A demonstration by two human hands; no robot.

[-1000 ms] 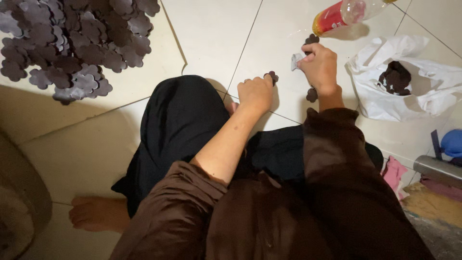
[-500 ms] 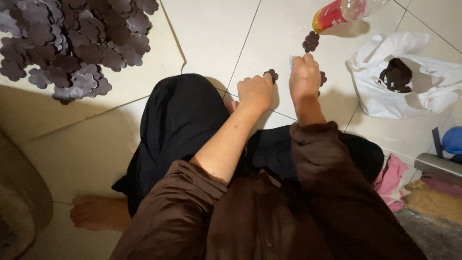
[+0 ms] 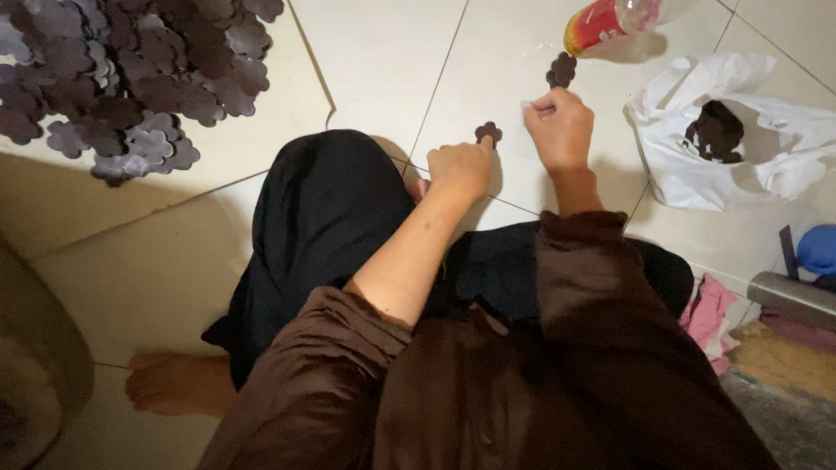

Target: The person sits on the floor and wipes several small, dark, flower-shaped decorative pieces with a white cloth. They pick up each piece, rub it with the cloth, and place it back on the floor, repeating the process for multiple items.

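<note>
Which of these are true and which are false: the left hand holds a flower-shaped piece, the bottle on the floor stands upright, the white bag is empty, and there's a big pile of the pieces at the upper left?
1. The left hand holds a dark flower-shaped piece. True: it sticks up from the fingertips.
2. The bottle stands upright. False: it lies on its side on the tiled floor.
3. The white plastic bag is empty. False: a dark clump of pieces shows in its opening.
4. A large pile of flower shapes lies at the upper left. True.
5. The right hand rests in the lap. False: it is raised over the floor, just below another dark piece.
</note>
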